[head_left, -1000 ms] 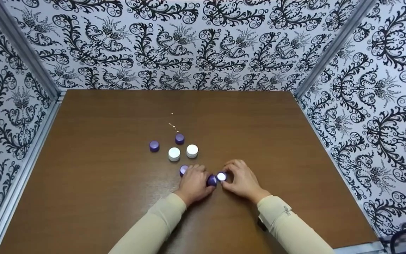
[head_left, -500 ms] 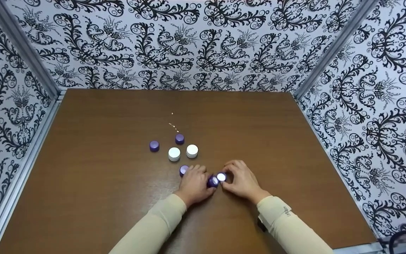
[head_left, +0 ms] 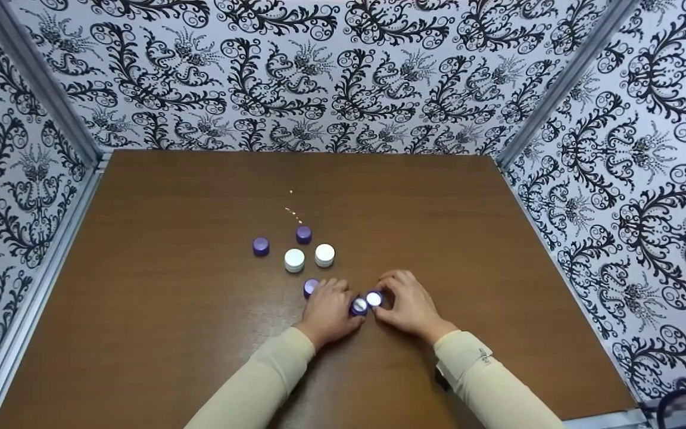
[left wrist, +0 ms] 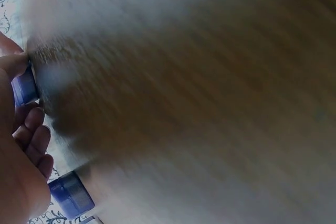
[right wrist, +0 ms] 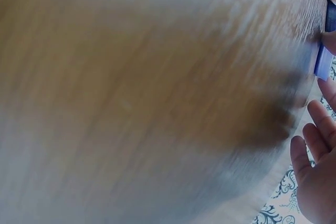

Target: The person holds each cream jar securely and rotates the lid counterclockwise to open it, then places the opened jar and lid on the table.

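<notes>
Near the table's middle, my left hand (head_left: 329,311) pinches a small round purple container (head_left: 359,306) whose pale, shiny top faces up. Right beside it, my right hand (head_left: 411,305) holds a round purple piece (head_left: 374,299) with a bright white face between thumb and fingers. Another small purple container (head_left: 311,288) stands at the left hand's knuckles, partly covered by them. The left wrist view shows the gripped purple container (left wrist: 23,88) at the thumb. In the right wrist view, the purple piece (right wrist: 323,64) is mostly cut off at the edge.
Two white round containers (head_left: 294,260) stand behind the left hand, with two more purple ones (head_left: 261,246) farther back. Several tiny pale crumbs (head_left: 293,213) lie on the brown table (head_left: 188,196). Patterned walls (head_left: 283,71) enclose the back and sides.
The container in my left hand has turned so that its pale top faces up instead of its purple side. Both hands stay in nearly the same place.
</notes>
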Tool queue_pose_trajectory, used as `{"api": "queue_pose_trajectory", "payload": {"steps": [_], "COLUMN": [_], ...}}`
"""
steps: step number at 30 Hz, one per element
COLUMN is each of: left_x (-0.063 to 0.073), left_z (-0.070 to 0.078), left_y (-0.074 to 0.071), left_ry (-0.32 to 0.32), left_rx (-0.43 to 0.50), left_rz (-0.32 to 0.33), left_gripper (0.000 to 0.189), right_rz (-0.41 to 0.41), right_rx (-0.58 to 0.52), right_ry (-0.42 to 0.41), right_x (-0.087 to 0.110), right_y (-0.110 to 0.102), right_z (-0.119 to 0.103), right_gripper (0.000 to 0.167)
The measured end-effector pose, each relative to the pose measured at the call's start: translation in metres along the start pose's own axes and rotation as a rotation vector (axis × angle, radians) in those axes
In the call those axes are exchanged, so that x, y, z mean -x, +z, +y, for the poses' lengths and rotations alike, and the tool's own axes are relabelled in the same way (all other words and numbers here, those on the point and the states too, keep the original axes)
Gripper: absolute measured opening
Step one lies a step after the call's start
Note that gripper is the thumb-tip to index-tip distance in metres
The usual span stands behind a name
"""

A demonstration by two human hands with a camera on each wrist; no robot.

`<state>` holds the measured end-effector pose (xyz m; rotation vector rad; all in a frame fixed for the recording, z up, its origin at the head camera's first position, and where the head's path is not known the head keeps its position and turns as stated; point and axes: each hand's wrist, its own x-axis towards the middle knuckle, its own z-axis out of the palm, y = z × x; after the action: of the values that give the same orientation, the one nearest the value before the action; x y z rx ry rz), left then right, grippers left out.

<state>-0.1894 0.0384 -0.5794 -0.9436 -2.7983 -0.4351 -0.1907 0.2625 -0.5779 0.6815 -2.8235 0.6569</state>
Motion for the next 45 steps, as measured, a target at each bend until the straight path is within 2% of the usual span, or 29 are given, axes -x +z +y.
{"api": "queue_pose_trajectory", "payload": {"steps": [15, 23, 27, 31, 34, 37, 39, 45], "left_x": [-0.003, -0.002, -0.003, -0.008, -0.015, -0.023, -0.027, -0.037], "left_z": [0.001, -0.004, -0.010, -0.021, -0.031, -0.039, -0.044, -0.051], "left_y": [-0.001, -0.008, -0.014, -0.022, -0.028, -0.035, -0.038, -0.041], "left_ry": [0.012, 0.038, 0.044, -0.003, -0.091, -0.172, -0.208, -0.240], "left_rx": [-0.019, 0.011, 0.012, 0.002, -0.014, -0.039, -0.055, -0.101], "left_rz": [0.000, 0.008, 0.027, 0.142, 0.224, 0.221, 0.190, 0.104], "left_gripper": [0.049, 0.056, 0.050, 0.029, 0.023, 0.034, 0.042, 0.056], "right_rz": [-0.019, 0.001, 0.010, 0.007, -0.003, -0.011, -0.017, -0.025], "right_rx": [-0.003, 0.008, 0.014, 0.019, 0.025, 0.024, 0.019, 0.009], "right_ry": [0.027, 0.006, 0.006, 0.005, 0.010, 0.013, 0.017, 0.018], "right_x": [0.001, 0.002, 0.002, 0.003, 0.003, 0.003, 0.003, -0.001], "right_y": [-0.001, -0.002, -0.002, -0.002, -0.001, -0.001, -0.001, -0.001], "right_z": [-0.001, 0.001, 0.003, 0.003, 0.003, 0.003, 0.003, -0.001], "right_gripper": [0.032, 0.033, 0.033, 0.032, 0.032, 0.032, 0.032, 0.033]}}
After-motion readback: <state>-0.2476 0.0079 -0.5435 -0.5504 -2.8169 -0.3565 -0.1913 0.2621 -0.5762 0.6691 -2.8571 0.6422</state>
